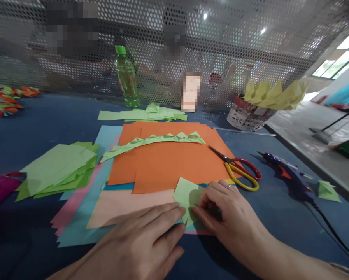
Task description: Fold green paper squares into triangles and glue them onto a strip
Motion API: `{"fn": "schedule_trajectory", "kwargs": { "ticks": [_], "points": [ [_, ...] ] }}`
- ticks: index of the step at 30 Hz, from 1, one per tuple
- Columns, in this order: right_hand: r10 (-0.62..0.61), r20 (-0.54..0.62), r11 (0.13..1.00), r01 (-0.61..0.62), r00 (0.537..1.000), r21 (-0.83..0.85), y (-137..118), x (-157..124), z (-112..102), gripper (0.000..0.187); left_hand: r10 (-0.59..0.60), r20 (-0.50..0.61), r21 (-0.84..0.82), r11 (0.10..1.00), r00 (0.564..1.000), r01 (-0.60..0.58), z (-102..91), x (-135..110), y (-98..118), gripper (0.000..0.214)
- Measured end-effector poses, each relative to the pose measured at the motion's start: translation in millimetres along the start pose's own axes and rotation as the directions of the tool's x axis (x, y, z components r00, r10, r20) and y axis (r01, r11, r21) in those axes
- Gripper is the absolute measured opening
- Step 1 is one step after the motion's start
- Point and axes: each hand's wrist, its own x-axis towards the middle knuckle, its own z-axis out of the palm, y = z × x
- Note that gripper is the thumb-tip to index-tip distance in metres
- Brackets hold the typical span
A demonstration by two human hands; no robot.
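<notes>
A light green sheet of paper (188, 194), partly folded at its lower edge, lies on a stack of coloured paper in front of me. My left hand (151, 229) lies stretched out, its fingertips resting on the sheet's lower left edge. With thumb and curled fingers my right hand (223, 210) pinches the sheet's right side. Above it, a green paper strip with folded points (162, 139) curves across orange sheets (159, 163). Scissors (235, 165) with one red and one yellow handle lie just beyond my right hand.
To the left is a pile of green paper pieces (60, 167) beside a magenta object (0, 190). A glue gun (291, 175) and a folded green piece (328, 191) lie right. Green strips (139, 114), a bottle (126, 79) and a paper-trimmed pot (247, 112) stand near the perforated metal screen (151, 31).
</notes>
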Motion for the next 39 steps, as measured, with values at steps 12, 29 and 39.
{"fn": "schedule_trajectory", "kwargs": {
  "ticks": [12,29,39],
  "points": [
    [-0.016,-0.017,1.000,0.016,1.000,-0.012,1.8,-1.1,1.6,0.019,0.024,-0.029,0.040,0.999,0.999,-0.023,-2.2,4.2,1.4,0.035],
    [0.000,0.011,0.999,0.000,1.000,-0.038,-1.0,0.8,-1.6,0.019,-0.011,0.126,-0.008,1.000,0.992,0.012,4.0,9.2,1.3,0.041],
    [0.075,0.018,0.996,-0.074,0.997,-0.056,5.1,1.8,-6.3,0.024,-0.001,0.147,0.013,1.000,0.989,-0.001,-1.5,9.6,1.1,0.041]
  ]
}}
